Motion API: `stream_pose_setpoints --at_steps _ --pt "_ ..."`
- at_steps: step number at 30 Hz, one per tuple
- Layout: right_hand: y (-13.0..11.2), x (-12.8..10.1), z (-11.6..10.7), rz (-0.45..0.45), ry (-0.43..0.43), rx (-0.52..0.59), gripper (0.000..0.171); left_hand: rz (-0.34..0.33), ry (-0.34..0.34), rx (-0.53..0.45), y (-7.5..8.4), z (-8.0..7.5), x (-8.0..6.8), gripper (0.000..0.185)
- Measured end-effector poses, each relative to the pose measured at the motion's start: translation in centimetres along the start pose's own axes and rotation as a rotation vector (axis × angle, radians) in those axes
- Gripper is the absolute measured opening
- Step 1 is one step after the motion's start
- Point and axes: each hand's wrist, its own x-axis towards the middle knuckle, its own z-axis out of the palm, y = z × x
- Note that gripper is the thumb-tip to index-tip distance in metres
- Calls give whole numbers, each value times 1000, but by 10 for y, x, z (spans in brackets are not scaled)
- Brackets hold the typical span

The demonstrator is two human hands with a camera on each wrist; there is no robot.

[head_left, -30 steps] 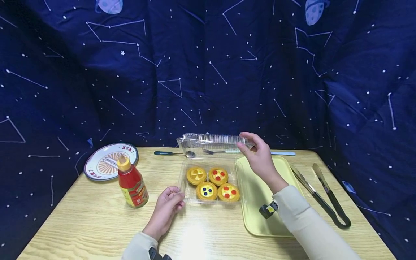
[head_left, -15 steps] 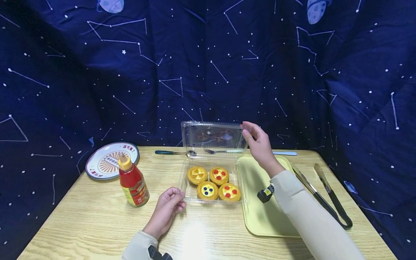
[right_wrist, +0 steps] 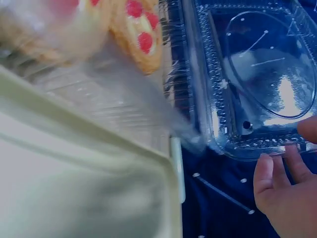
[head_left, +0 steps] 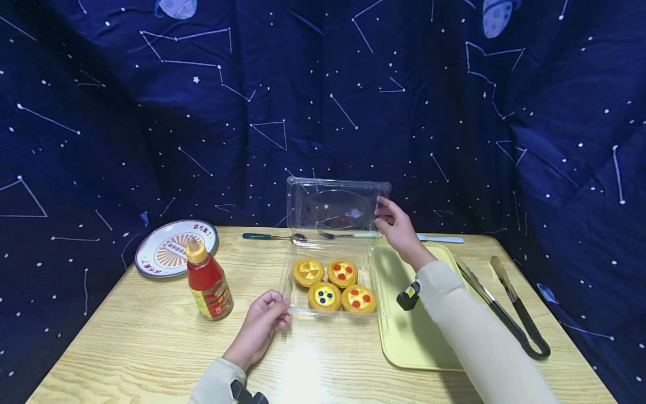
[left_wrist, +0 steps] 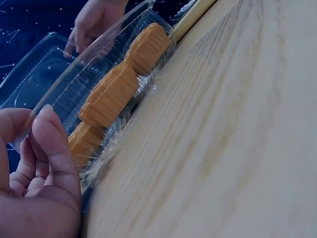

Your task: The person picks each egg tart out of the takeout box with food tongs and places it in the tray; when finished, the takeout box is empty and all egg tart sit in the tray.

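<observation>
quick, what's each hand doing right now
left hand: grips the box at its front left corner
right hand: holds the lid upright by its right edge

The left hand pinches the clear box's near corner, orange tarts inside, on wood table.

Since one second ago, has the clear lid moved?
Yes. The lid has swung up and back: it now stands upright, well above the fork behind the box, with the right hand on its edge.
</observation>
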Motion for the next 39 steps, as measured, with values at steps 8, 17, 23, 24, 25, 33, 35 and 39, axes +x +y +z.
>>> stream_pose_setpoints --at_steps 8,17,23,24,25,33,35,39 --pt "23 -10 0 79 -17 81 48 -6 -4 9 0 0 1 17" --pt "41 -14 3 146 -40 110 50 4 -14 16 0 -1 -2 17" --pt "48 -15 5 185 -48 123 53 5 -6 6 0 1 -2 17" --pt "49 -15 5 188 -49 124 53 5 -6 2 0 1 -2 17" --pt "50 -14 5 188 -51 126 53 6 -6 2 0 1 -2 17" --pt "46 -14 0 203 -46 129 53 12 -7 0 1 2 -1 14" --pt "43 -16 -4 197 -50 123 54 10 -4 1 1 2 -1 14" --pt "36 -22 -14 188 -56 105 53 6 -6 5 1 1 -2 14"
